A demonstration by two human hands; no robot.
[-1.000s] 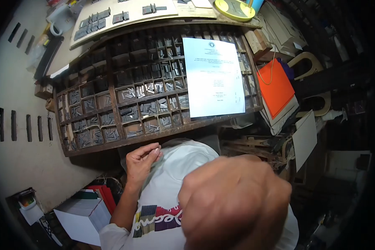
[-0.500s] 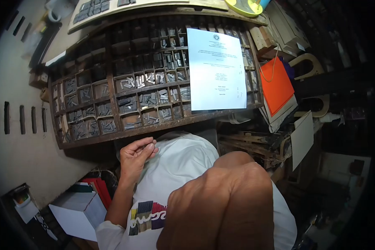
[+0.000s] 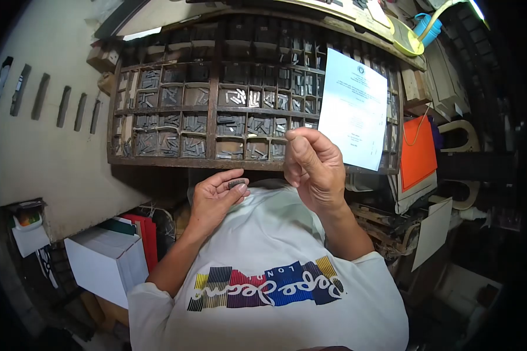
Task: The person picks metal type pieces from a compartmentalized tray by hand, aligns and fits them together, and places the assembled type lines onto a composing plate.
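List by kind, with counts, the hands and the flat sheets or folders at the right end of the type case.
Hands: 2, left hand, right hand
White printed sheet: 1
Orange folder: 1
White card: 1
Total: 5

— How does your view look?
— Heavy fisheye: your edges curve and fall into black corners. Light is even on the type case (image 3: 216,111), the paper sheet (image 3: 353,117) glares white, and the right side stays dim.
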